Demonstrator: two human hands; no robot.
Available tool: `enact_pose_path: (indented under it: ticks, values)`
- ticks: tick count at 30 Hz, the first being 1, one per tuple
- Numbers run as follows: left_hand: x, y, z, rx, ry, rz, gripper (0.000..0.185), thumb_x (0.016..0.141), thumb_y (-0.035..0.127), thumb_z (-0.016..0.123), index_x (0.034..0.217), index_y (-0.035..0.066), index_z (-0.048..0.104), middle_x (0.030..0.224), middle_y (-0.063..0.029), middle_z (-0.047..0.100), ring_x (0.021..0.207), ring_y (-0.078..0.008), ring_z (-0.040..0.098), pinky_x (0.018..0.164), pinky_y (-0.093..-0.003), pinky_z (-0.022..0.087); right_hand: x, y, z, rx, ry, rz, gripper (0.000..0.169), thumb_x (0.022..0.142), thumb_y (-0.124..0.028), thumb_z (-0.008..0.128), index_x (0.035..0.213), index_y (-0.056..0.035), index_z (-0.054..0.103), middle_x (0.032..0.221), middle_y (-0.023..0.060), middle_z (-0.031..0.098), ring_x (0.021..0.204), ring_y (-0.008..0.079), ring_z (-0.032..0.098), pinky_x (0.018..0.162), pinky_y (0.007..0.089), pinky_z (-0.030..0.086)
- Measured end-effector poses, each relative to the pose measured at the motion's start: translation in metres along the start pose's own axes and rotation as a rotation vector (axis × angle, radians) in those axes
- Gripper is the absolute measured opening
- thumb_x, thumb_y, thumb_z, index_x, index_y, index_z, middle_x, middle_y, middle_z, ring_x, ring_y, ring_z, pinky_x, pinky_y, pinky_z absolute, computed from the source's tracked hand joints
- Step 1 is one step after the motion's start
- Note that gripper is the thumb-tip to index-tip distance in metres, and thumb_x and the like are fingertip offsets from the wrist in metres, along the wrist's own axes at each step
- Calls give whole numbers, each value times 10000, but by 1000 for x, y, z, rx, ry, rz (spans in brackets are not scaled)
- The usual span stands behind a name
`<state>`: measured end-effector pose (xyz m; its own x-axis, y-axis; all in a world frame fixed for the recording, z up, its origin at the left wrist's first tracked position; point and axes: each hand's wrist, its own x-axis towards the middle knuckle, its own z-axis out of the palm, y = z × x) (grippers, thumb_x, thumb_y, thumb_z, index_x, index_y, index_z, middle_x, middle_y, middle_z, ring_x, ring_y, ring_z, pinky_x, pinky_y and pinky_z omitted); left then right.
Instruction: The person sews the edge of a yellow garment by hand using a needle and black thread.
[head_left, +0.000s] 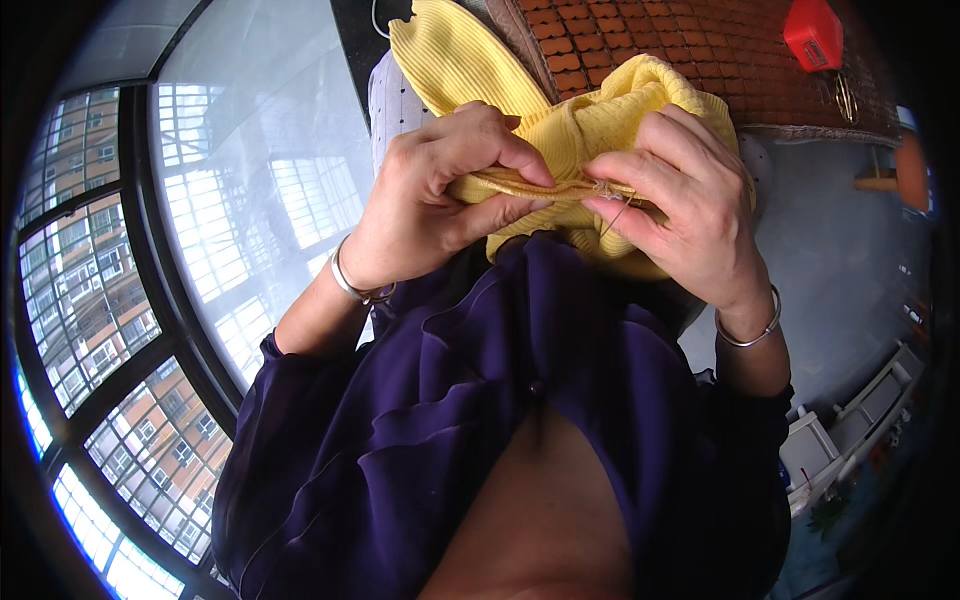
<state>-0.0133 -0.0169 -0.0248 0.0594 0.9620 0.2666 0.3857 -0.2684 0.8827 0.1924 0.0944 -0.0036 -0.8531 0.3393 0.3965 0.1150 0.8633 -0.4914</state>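
Observation:
A yellow ribbed knit garment lies bunched over my lap, with one sleeve stretched out to the upper left. My left hand pinches a folded edge of the knit between thumb and index finger. Facing it, my right hand grips the same edge a short way along, thumb below and fingers above. At the right fingertips sits a small tangle of pale loose yarn. A thin dark strand slants down from there; whether it is a needle or thread I cannot tell.
Beyond the garment is a brown seat mat of small tiles, bearing a red box and a gold-coloured looped metal item. A framed window stands at left. White slatted furniture is at lower right, on a grey floor.

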Motion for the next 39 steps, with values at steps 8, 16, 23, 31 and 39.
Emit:
enact_pose_path:
  ticks: [8, 16, 23, 31, 39]
  values:
    - [-1, -12, -3, -61, -82, 128, 272, 661, -84, 700, 886, 64, 663, 851, -16, 633, 848, -224, 567, 765, -326, 493, -4, 5, -1, 405, -123, 179, 127, 757, -61, 718, 858, -17, 655, 767, 61, 566, 674, 204, 575, 590, 312, 463]
    - [1, -13, -4, -62, -98, 76, 263, 664, -73, 704, 885, 63, 661, 853, -23, 636, 835, -217, 585, 762, -308, 501, 8, 7, 0, 205, -101, -8, 74, 771, -26, 685, 811, -5, 626, 741, 70, 550, 644, 198, 560, 579, 311, 447]
    - [0, -4, 6, 38, -16, -152, 264, 688, 148, 834, 867, 33, 678, 784, -35, 596, 779, -142, 581, 705, -267, 488, 3, 4, 2, 259, -93, 120, 80, 784, -22, 665, 810, -15, 590, 752, 74, 549, 644, 208, 559, 575, 314, 448]
    - [8, -2, 15, 273, 74, 83, 256, 667, 130, 821, 874, 48, 694, 781, -30, 585, 753, -181, 577, 649, -291, 476, 2, 4, 1, 241, -114, 143, 75, 789, -10, 647, 816, -17, 578, 759, 84, 562, 658, 227, 584, 578, 323, 467]
    - [11, 3, 13, 279, 7, 72, 224, 678, 56, 766, 874, 51, 659, 774, -52, 580, 722, -209, 564, 651, -308, 475, -3, 0, 8, 352, -9, 192, 165, 724, 9, 713, 843, -29, 605, 740, 31, 496, 582, 124, 466, 518, 257, 383]
